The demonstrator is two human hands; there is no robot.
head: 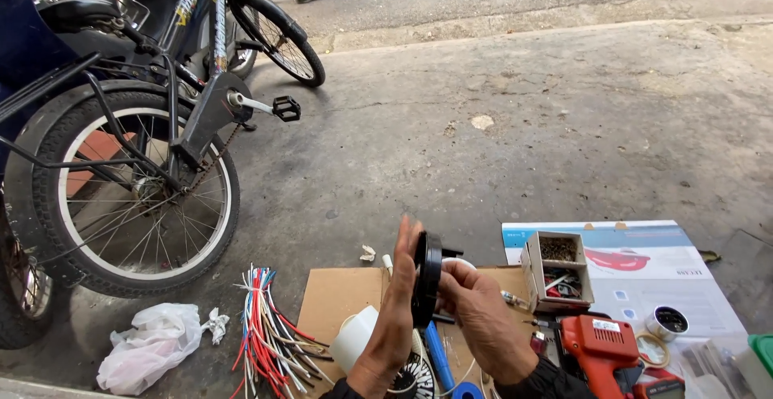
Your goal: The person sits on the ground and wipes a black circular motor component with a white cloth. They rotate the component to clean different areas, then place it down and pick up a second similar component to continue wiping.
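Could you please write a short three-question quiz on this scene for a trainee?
1. True or false: both hands hold the black disc upright, edge toward the camera.
2. Which lies on the ground left of the cardboard sheet? A) a bundle of coloured wires B) a hammer C) a helmet
3. Name the orange tool at the lower right.

Key:
1. True: the left hand lies flat against one face and the right hand grips the other side.
2. A, the bundle of coloured wires, beside a white plastic bag.
3. An orange power tool, near the small compartment box.
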